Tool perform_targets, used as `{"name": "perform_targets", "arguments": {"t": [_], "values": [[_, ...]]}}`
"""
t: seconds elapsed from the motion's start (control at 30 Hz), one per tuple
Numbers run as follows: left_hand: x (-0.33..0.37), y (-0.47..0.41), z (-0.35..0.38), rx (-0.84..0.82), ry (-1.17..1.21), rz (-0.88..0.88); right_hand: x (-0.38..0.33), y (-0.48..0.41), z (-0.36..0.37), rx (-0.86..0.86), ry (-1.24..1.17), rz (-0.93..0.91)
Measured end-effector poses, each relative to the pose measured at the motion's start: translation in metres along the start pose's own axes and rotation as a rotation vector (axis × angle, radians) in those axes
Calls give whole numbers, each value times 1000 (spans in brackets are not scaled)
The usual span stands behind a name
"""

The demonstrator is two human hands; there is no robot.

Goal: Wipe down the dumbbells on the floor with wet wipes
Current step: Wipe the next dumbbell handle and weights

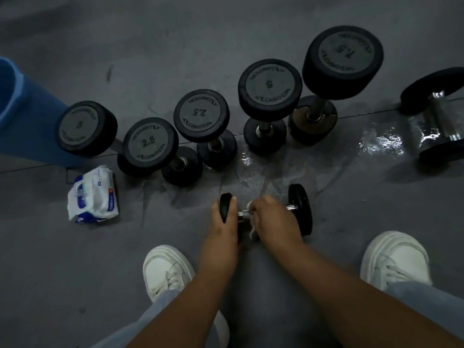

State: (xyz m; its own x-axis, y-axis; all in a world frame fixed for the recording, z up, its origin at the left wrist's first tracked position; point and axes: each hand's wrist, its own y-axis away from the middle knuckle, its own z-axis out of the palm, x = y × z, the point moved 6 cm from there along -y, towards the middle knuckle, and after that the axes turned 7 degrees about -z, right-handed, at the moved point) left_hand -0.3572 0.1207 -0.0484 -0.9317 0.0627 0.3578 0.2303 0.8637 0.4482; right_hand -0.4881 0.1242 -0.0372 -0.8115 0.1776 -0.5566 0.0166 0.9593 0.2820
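Observation:
A small black dumbbell point(300, 208) with a chrome handle lies on its side on the grey floor between my feet. My left hand point(224, 222) grips its left head. My right hand point(272, 217) is curled round the handle with a white wet wipe point(253, 231) under the fingers; a corner of the wipe hangs below. Behind it several black dumbbells stand on end in a row, from one at the left point(86, 128) to a large one at the right point(342, 62). A wet-wipe pack point(94, 195) lies at the left.
A blue bin point(22, 116) stands at the far left. Another dumbbell point(437, 116) lies on its side at the right edge. The floor point(376, 144) in front of the row is wet and shiny. My white shoes point(167, 270) flank the small dumbbell.

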Motion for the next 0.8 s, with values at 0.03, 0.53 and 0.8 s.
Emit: {"name": "perform_targets", "arguments": {"t": [0.03,0.53,0.8], "values": [[-2,-3,1,9,-43,0,1,-2,-2,16,-4,5],[15,-46,-35,-270,10,-162,18,-6,-3,45,26,46],[17,-31,-23,19,-459,85,18,-15,-17,203,-109,-24]]}}
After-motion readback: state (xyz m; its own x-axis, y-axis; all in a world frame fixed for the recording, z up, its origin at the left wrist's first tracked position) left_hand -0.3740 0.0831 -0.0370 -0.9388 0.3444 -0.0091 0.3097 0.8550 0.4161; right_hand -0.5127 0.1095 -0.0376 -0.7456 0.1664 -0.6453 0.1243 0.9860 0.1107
